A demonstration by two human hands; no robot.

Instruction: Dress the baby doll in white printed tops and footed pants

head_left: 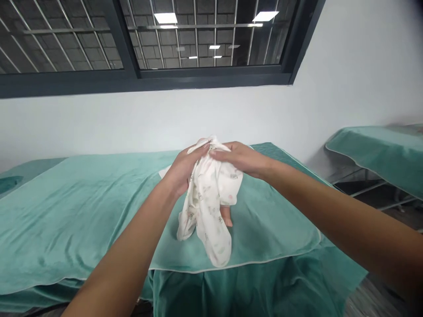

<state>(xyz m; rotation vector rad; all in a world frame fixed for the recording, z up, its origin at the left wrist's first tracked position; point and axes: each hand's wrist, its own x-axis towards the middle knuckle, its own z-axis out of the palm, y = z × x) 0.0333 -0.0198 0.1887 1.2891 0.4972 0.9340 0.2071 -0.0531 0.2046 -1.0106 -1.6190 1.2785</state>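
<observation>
A white footed baby romper [211, 207] with small coloured prints hangs in folds over the middle of the bed. My left hand [185, 167] is closed on the bunched cloth at its upper left side. Opposite it, my right hand [243, 158] pinches the top of the same cloth with the thumb on the near side. Out from under a sleeve-like part comes a small skin-coloured limb [226, 215], which looks like a doll's. The rest of that figure is hidden by the cloth and my hands. Two footed legs of the romper droop towards me.
Under the romper lies a bed with a green cover [99, 198], its pale-edged top sheet over a darker layer. A second green-covered bed [380, 149] on a metal frame stands to the right. Behind are a white wall [148, 119] and a barred window [205, 44].
</observation>
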